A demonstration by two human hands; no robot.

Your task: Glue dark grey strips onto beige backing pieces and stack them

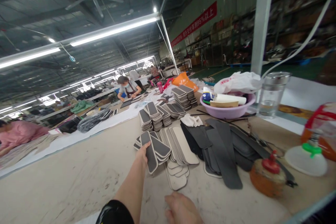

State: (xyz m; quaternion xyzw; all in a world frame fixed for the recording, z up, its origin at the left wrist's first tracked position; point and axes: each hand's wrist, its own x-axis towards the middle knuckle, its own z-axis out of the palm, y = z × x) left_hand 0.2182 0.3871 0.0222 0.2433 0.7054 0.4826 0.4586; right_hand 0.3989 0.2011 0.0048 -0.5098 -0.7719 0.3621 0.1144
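My left hand (pixel 145 151) is closed on the edge of a long grey panel (pixel 150 157) with rounded corners and a pale border. The panel tilts over a small fanned pile of similar grey panels (pixel 160 147). Just right of it, a row of cream panels (pixel 178 145) leans in overlapping layers, and several loose cream panels (pixel 177 181) lie in front. My right hand (pixel 183 207) is near the bottom edge, low over the table, its fingers loosely bent and apart with nothing visible in them. Behind the left hand stand neat stacks of grey panels (pixel 152 112).
Dark grey strips (pixel 220 150) lie at right. Beyond them are a purple basin (pixel 227 109) holding a roll and bags, a glass jar (pixel 271 98), an orange pot with red cap (pixel 269 175) and a whitish container (pixel 306 159). A co-worker (pixel 128 89) works farther down the table (pixel 86 155).
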